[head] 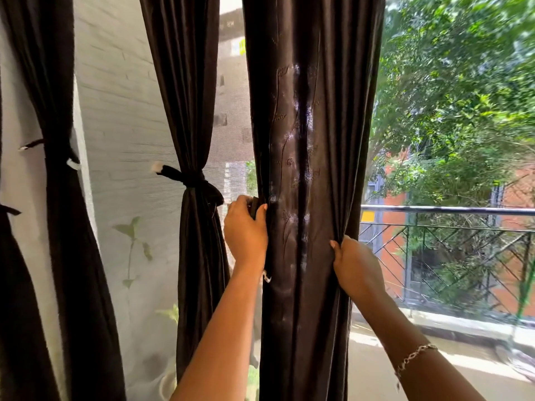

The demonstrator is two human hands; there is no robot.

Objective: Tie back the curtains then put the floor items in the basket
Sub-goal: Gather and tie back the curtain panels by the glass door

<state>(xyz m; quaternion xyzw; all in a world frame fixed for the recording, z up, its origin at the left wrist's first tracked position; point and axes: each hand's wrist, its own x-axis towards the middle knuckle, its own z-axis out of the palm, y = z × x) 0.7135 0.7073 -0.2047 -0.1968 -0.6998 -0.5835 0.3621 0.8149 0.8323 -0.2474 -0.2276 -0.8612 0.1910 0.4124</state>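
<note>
Balcony railing (463, 211) right of gathered curtain (307, 140)

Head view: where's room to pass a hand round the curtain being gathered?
Open to the right, between the gathered curtain and the railing. Tight on the left: left hand fills the narrow gap to the tied curtain.

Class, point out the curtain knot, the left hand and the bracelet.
knot (193, 178), head view, middle of the dark tie.
left hand (245, 230), head view, back of the hand gripping the curtain (307, 140).
bracelet (415, 355), head view, chain across the right wrist.
</note>
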